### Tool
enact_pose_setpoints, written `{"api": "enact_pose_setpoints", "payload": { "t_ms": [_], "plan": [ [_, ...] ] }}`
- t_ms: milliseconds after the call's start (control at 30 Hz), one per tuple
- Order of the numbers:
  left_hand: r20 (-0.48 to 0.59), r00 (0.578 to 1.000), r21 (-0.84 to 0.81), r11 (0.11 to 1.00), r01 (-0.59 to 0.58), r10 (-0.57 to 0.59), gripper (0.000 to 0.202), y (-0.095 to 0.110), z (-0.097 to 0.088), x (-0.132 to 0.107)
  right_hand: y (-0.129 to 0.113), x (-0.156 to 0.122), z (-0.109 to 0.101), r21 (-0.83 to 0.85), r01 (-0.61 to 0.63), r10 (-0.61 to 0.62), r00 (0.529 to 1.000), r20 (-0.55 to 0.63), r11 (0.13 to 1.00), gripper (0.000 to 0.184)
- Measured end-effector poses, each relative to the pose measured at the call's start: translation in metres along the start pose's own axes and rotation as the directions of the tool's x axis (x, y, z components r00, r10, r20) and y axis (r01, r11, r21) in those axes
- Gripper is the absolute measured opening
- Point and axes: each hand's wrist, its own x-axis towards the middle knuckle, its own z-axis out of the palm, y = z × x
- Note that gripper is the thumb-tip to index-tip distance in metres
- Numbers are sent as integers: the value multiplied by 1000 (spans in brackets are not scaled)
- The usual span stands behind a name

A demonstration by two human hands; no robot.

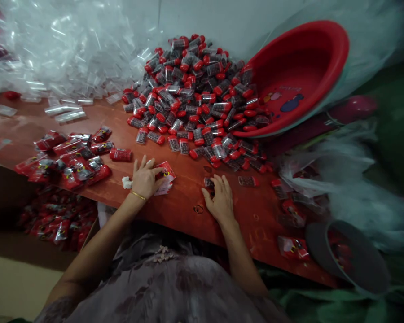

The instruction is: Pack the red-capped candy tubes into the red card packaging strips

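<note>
Clock directions are taken from the midpoint between the hands, with 12 o'clock straight ahead.

Dark rings (198, 209) lie on the table (186, 172) at 4–5 o'clock; keep fingers clear of them. The right hand (221, 202), at 3–4 o'clock, curls over a dark-filled tube (208, 182); whether its grip is closed cannot be told. Take the tube by its sides, since it would probably roll. The left hand (144, 183), at 9 o'clock, has fingers spread, thumb and forefinger on a red printed piece (169, 169) at 10 o'clock; a firm pinch cannot be confirmed. Press lightly to prevent creasing. A loose tube (248, 181) lies at 3 o'clock, red packets (76, 159) at 9–10 o'clock. Farther out, piled red-capped tubes (192, 101) occupy 12 o'clock, a red basin (299, 58) 1–2 o'clock.
</note>
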Motion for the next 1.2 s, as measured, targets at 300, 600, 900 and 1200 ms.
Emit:
{"api": "enact_pose_setpoints", "payload": {
  "t_ms": [300,600,900,1200],
  "plan": [
    [-73,996,-8,999,42,-43,23,10,-1,-9,-9,-1,-8,18,-43,45,992,-120,999,38],
    [-225,974,-239,970,-41,-14,22,55,-22,-32,-112,20,-10,814,-267,176,963,205,516,28],
    [469,815,-869,-15,494,-341,41,67,-9,-35,-106,14,-6,704,-211,221,972,78,678,34],
    [579,704,-814,-237,531,-411,46,72,-10,-26,-77,18,-22,444,-240,193,970,149,863,37]
  ]
}}
